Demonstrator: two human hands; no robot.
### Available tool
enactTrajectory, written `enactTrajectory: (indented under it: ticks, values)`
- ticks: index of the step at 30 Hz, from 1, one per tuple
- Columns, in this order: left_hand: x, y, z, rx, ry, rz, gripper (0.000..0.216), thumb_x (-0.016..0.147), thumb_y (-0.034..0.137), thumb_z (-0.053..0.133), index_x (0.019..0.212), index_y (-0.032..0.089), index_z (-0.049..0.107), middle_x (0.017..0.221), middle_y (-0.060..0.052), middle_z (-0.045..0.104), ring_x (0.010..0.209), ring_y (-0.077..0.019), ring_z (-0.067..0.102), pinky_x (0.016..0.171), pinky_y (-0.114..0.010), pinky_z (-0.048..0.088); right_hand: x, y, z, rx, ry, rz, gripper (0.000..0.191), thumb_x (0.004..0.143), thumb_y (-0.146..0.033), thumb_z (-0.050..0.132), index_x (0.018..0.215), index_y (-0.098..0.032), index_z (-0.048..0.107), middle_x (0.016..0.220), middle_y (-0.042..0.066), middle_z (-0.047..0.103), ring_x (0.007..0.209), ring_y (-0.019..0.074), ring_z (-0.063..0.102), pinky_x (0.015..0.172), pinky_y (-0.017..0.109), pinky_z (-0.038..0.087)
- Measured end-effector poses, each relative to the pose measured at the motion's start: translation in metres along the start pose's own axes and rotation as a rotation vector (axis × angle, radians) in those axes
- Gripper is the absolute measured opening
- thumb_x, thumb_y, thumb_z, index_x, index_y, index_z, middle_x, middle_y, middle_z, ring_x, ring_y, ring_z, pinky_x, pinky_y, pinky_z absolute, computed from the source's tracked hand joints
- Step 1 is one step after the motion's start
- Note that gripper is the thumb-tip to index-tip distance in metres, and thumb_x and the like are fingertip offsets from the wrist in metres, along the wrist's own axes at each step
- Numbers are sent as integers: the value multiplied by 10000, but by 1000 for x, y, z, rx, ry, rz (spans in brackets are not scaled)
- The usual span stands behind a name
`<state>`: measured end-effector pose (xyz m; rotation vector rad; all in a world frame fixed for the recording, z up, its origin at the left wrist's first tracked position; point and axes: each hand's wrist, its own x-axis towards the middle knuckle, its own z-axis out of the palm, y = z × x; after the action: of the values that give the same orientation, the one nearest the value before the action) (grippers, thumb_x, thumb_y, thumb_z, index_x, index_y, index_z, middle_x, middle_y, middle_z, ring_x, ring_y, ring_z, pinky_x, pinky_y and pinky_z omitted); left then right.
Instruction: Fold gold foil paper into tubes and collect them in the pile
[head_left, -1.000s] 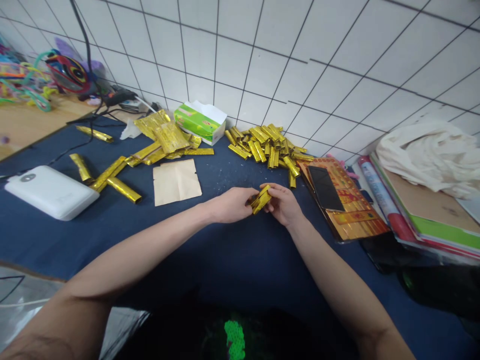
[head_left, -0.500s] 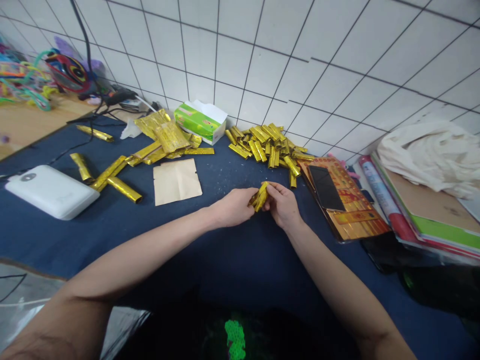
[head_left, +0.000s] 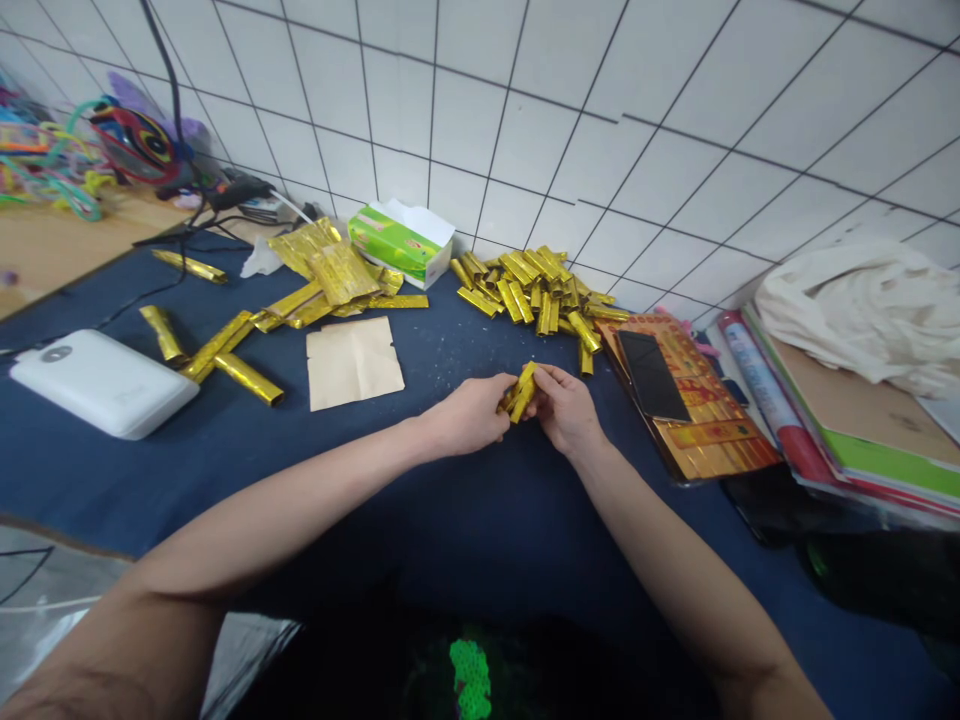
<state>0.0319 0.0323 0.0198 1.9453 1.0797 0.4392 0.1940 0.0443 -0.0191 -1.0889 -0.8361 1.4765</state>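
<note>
Pinching a small folded gold-foil piece (head_left: 520, 390) between them, the left hand (head_left: 469, 412) and right hand (head_left: 568, 408) meet over the middle of the dark blue cloth (head_left: 450, 520) — fingertips pressed onto a crinkled, shiny, stubby bar. A second ago it slanted flatter; now it stands steeper, its creases catching the light. At 12 o'clock lies a heap of foil bars (head_left: 536, 290); at 9 o'clock a matte tan paper sheet (head_left: 352, 362); at 3 o'clock a dark phone (head_left: 651, 374) on printed gold sheets (head_left: 712, 440).
</note>
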Motion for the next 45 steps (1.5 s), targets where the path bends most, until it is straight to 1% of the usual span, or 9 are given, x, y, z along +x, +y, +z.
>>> enactTrajectory:
  ticks: [8, 17, 24, 30, 34, 37, 39, 42, 45]
  values:
    - [-1, 3, -3, 170, 132, 45, 326, 734, 113, 417, 1036, 181, 519, 877, -61, 650, 748, -185, 616, 635, -263, 437, -3, -2, -2, -59, -198, 64, 189, 648, -271, 705, 758, -143, 620, 557, -4, 639, 453, 96, 575, 487, 218, 513]
    - [-1, 1, 2, 173, 128, 78, 245, 744, 105, 403, 937, 185, 529, 814, -41, 632, 701, -172, 596, 610, -259, 412, -4, 0, 2, -76, -99, 2, 218, 635, -296, 718, 731, -162, 575, 509, -32, 608, 350, 93, 512, 358, 213, 459]
    - [-2, 8, -1, 54, 130, 110, 167, 729, 204, 530, 891, 179, 562, 802, -25, 606, 688, -151, 559, 602, -248, 410, -6, -2, 4, -36, -73, 17, 242, 630, -312, 719, 720, -159, 555, 522, -35, 613, 342, 78, 510, 346, 184, 438]
    - [0, 3, -3, 66, 188, 183, 135, 769, 151, 483, 840, 173, 596, 731, -7, 558, 679, -144, 529, 642, -269, 403, -6, -3, 4, -27, -71, 14, 284, 618, -356, 715, 723, -171, 527, 544, -37, 611, 334, 103, 519, 346, 227, 450]
    - [2, 0, -3, 44, 246, 203, 179, 791, 177, 481, 897, 183, 624, 705, 0, 542, 658, -139, 537, 637, -268, 417, -6, -5, 3, -60, -35, -94, 302, 647, -346, 696, 844, -199, 522, 629, -41, 623, 422, 108, 553, 404, 239, 475]
    - [3, -2, -2, -82, 263, 215, 231, 802, 221, 499, 994, 192, 624, 730, 0, 562, 626, -120, 568, 625, -254, 448, -7, -7, 2, -110, 6, -263, 427, 635, -295, 714, 1006, -241, 509, 822, -22, 648, 630, 128, 612, 545, 264, 524]
    - [4, -3, -2, -202, 276, 214, 248, 800, 243, 516, 1019, 183, 615, 752, -5, 579, 609, -110, 589, 618, -248, 470, -8, -8, 1, -153, -11, -332, 385, 650, -291, 707, 995, -229, 546, 892, 0, 642, 729, 138, 617, 628, 280, 531]
    - [5, -2, -2, -393, 313, 184, 253, 776, 233, 556, 1015, 159, 591, 777, -16, 613, 614, -110, 610, 619, -249, 497, -9, -7, 1, -235, -29, -367, 280, 693, -321, 675, 931, -201, 592, 821, 8, 643, 666, 139, 616, 612, 296, 531]
    - [4, 1, -1, -539, 403, 152, 270, 724, 197, 613, 980, 151, 542, 779, -10, 620, 621, -101, 608, 629, -245, 509, -12, -5, 3, -291, 36, -433, 263, 720, -340, 650, 932, -202, 579, 727, -17, 633, 518, 116, 588, 527, 279, 511]
